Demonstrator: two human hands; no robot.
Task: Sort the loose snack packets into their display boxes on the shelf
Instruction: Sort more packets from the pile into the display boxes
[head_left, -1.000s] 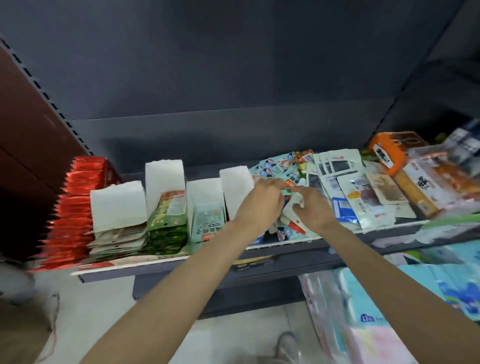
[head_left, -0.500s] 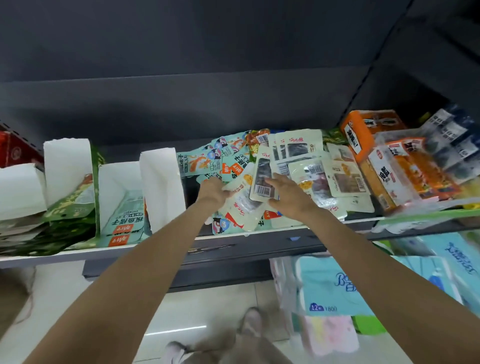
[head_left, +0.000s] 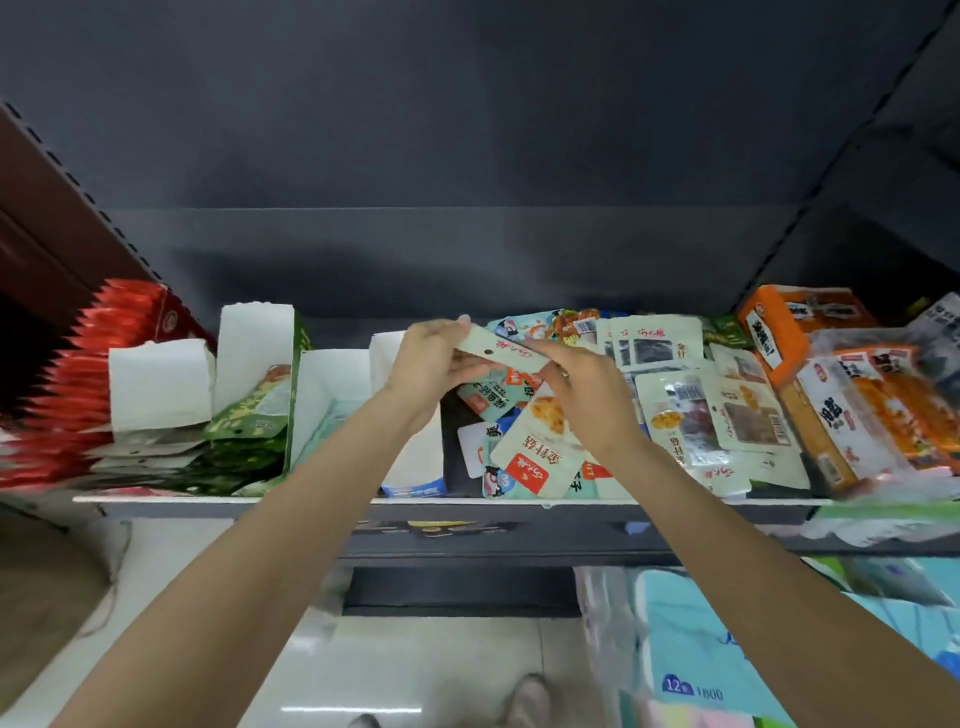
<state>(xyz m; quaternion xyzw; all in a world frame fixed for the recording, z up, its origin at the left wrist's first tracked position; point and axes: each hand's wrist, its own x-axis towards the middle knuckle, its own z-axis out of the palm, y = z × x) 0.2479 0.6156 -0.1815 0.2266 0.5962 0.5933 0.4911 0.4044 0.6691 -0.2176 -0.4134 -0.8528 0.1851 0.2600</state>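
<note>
Both hands hold a pale green snack packet (head_left: 501, 353) lifted above the shelf. My left hand (head_left: 434, 364) grips its left end and my right hand (head_left: 587, 395) pinches its right end. Under them lies a heap of loose packets (head_left: 540, 452), pale green, teal and clear ones, spread over the shelf's middle and right. To the left stand display boxes with white torn-back flaps: one with pale packets (head_left: 156, 384), one with dark green packets (head_left: 257, 364), one with teal packets (head_left: 332, 395), and one (head_left: 415, 457) partly hidden behind my left forearm.
A red box of red packets (head_left: 104, 358) fills the shelf's far left. Orange boxes (head_left: 795, 332) and wrapped orange packs (head_left: 883, 405) crowd the right end. The shelf's front edge (head_left: 208, 500) runs across. Tissue packs (head_left: 701, 649) sit on the floor below right; shoes show at the bottom.
Both hands have risen from the heap and now hold one pale green packet between them. The view has swung back left, showing the red box again.
</note>
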